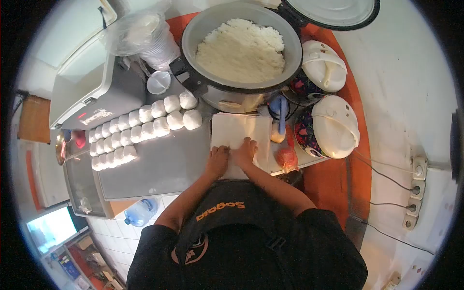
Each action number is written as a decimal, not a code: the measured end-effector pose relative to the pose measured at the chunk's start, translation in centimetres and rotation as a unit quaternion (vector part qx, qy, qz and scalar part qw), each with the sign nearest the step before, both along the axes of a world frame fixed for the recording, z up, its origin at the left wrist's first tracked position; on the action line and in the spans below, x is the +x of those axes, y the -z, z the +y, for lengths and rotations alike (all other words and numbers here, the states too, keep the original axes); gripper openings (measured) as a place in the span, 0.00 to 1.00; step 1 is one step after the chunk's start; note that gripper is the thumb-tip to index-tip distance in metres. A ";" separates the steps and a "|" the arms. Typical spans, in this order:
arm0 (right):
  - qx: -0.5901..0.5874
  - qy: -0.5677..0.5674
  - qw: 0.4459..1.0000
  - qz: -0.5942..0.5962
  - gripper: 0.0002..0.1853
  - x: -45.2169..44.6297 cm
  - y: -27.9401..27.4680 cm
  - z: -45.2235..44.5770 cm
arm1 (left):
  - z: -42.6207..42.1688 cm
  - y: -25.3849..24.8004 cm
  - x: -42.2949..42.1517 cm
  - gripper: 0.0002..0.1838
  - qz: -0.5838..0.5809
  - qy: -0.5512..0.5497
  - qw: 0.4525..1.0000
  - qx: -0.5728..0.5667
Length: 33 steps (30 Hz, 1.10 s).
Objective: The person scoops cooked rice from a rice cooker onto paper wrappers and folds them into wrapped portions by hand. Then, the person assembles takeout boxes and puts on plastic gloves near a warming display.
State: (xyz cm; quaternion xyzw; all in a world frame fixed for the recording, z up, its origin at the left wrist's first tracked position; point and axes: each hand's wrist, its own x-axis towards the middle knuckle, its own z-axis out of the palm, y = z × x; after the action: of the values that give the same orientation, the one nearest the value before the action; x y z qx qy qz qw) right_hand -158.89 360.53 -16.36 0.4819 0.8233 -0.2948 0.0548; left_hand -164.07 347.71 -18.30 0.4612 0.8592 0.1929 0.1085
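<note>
A stack of white paper sheets (241,126) lies on the grey counter in front of me. My left hand (218,160) is at the near left part of the paper, its fingers bent and closed on it. Beside it, my right hand (245,152) rests on the paper with fingers stretched forward and slightly apart. The two thumbs come close together near the middle. Whether anything lies under the hands is hidden. Left of the paper, several round white wrapped bundles (146,114) stand in rows. Just beyond it is a big cooker pot (193,43) holding white rice (241,50).
Two lidded rice cookers (336,126) (324,65), a blue-handled utensil (280,108) and a red bag (287,158) are on the right. A cooler box (96,92), plastic-wrapped stack (154,43) and small white bowl (158,82) stand at left. A water jug (141,212) is on the floor.
</note>
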 end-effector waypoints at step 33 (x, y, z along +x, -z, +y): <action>0.339 0.225 0.913 -0.039 0.25 1.7 1.7 15.3 | -24.8 3.6 -18.0 0.16 -0.342 -0.612 0.418 0.578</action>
State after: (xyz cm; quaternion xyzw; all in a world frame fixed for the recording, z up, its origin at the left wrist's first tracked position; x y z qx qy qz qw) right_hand -157.20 375.79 -18.09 0.6551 0.7408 0.0160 -0.1476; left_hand -182.08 322.96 -21.86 -0.3366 0.4924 0.8014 -0.0457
